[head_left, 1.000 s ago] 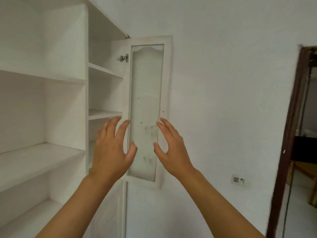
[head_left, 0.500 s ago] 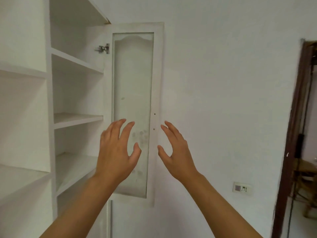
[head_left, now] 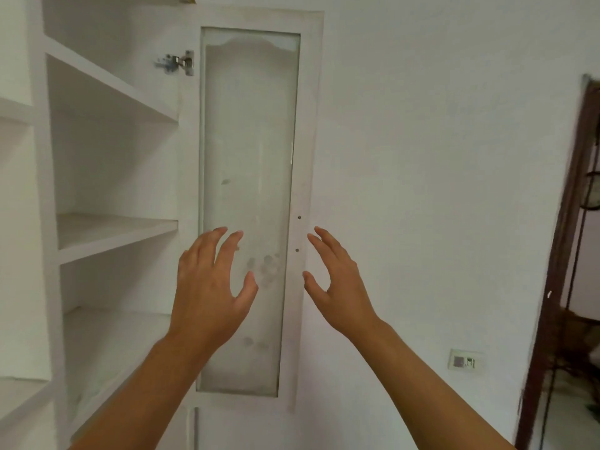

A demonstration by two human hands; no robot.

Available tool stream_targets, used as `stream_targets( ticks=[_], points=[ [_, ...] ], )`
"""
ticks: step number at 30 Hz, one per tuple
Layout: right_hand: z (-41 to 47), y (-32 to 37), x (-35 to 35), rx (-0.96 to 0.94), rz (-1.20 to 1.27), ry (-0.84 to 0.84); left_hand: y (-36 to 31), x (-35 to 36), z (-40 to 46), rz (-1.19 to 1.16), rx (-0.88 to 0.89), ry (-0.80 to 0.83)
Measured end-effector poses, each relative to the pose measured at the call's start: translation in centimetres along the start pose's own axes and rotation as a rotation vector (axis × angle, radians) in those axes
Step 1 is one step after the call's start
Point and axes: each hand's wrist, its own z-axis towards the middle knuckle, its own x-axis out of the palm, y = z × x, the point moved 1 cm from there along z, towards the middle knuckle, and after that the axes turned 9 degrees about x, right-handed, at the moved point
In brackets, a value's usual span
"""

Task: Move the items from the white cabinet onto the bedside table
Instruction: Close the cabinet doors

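The white cabinet [head_left: 48, 196] stands at the left with bare shelves in view; no items show on them. Its door [head_left: 308, 131], white-framed with a frosted glass panel, hangs swung open against the wall. My left hand [head_left: 209, 287] is raised in front of the glass panel, fingers spread and holding nothing. My right hand [head_left: 341, 284] is raised just right of the door's edge, fingers spread, also holding nothing. Neither hand visibly touches the door. The bedside table is out of view.
A white wall [head_left: 438, 190] fills the middle and right. A wall socket [head_left: 465, 361] sits low on it. A dark wooden door frame [head_left: 565, 254] runs down the right edge, with another room beyond. A metal hinge [head_left: 177, 61] shows at the door's top.
The view has swung right, sliding the cabinet's left shelves out of frame and bringing the door closer. Both hands stay raised and spread in the same pose.
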Motion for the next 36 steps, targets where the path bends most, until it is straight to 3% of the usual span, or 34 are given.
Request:
stream_targets(
  ticks=[15,36],
  points=[
    [7.0,-4.3,3.4,-0.017,0.043,-0.06,4.4,3.5,0.8,0.023,0.004,-0.031],
    [20.5,-19.1,9.0,-0.138,0.139,-0.013,3.1,23.5,11.7,0.119,-0.036,-0.012]
  ],
)
